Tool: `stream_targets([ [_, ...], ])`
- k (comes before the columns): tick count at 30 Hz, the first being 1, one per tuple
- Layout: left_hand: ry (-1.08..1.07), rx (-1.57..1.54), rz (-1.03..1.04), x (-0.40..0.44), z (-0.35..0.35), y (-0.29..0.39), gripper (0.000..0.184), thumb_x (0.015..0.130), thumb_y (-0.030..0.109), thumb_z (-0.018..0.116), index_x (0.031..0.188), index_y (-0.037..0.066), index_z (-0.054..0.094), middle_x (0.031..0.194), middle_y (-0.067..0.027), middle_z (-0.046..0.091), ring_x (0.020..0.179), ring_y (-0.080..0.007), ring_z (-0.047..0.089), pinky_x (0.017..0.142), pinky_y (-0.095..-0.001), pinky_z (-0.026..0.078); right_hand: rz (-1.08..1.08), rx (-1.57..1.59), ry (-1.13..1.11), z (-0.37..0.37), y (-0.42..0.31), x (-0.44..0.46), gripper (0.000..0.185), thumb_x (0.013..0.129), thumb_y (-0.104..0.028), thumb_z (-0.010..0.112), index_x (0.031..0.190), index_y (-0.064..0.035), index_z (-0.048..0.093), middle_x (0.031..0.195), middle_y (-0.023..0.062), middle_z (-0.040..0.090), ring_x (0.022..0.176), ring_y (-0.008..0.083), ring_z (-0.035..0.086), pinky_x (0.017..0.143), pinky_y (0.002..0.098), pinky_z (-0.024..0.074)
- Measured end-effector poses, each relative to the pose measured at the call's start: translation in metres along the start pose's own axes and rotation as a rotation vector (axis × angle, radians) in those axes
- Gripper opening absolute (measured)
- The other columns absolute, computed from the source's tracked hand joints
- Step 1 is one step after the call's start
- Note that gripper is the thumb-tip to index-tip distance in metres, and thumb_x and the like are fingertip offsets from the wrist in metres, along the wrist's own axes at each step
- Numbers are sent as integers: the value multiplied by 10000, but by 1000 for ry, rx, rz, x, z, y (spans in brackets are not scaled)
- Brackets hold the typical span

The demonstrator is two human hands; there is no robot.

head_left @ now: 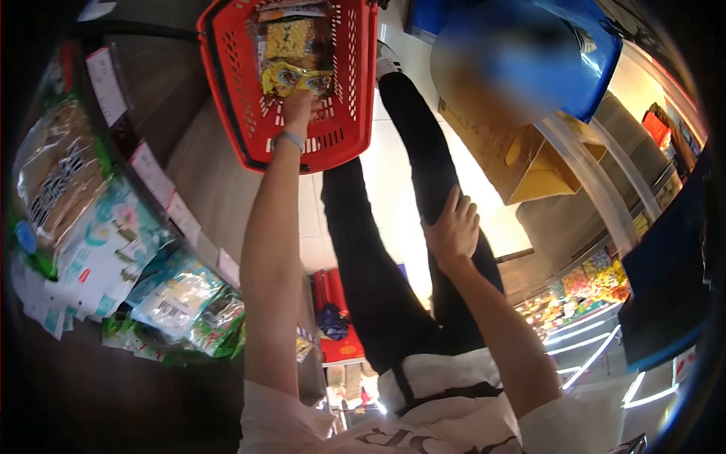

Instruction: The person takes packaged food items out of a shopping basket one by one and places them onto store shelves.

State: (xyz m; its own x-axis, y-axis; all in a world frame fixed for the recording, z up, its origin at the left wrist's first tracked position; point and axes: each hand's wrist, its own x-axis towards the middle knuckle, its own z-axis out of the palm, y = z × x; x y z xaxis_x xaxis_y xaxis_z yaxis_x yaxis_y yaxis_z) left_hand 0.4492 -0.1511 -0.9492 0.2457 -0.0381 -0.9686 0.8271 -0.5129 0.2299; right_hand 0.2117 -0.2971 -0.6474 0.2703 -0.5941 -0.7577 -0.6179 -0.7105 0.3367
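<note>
My left hand (299,110), with a thin band at the wrist, reaches into a red shopping basket (342,144). Its fingers close on the lower edge of a yellow snack packet (291,78); some fingertips are hidden. Just beyond that, another clear-wrapped packet with yellow contents (290,38) lies in the basket, and a further packet (293,11) sits at the far end. My right hand (454,231) rests on my dark trouser leg (423,144), fingers stretched out and holding nothing.
Bagged goods (106,234) hang or lie along a shelf at left, beside price labels (155,174). An open cardboard box (522,159) and a blue container (601,72) stand at right. Brightly coloured goods (590,284) fill a display at lower right.
</note>
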Motion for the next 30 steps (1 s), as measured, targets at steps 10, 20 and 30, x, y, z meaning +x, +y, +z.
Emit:
stream_targets([
  [10,20,-1001,-195,104,49,14,595,1032,330,583,1496,22,374,1478,-121,461,1283,-243,536,1026,-369,522,-81,89,21,0,-5,8,863,720,-433,772,1387,38,493,1109,205,554,1014,352,556,888,440,485],
  [20,-22,-1149,-92,135,50,22,468,994,455,639,1286,103,541,708,22,407,585,-115,394,535,-272,369,-23,27,-66,38,12,4,897,706,-438,809,1394,29,472,1106,191,552,1040,350,545,918,451,467],
  [30,98,-1165,138,-208,41,-43,347,1001,407,606,740,216,480,495,76,297,373,-64,261,361,-264,169,-86,110,-7,-4,12,-24,859,783,-433,787,1435,1,435,1293,203,540,1198,357,514,1034,455,432],
])
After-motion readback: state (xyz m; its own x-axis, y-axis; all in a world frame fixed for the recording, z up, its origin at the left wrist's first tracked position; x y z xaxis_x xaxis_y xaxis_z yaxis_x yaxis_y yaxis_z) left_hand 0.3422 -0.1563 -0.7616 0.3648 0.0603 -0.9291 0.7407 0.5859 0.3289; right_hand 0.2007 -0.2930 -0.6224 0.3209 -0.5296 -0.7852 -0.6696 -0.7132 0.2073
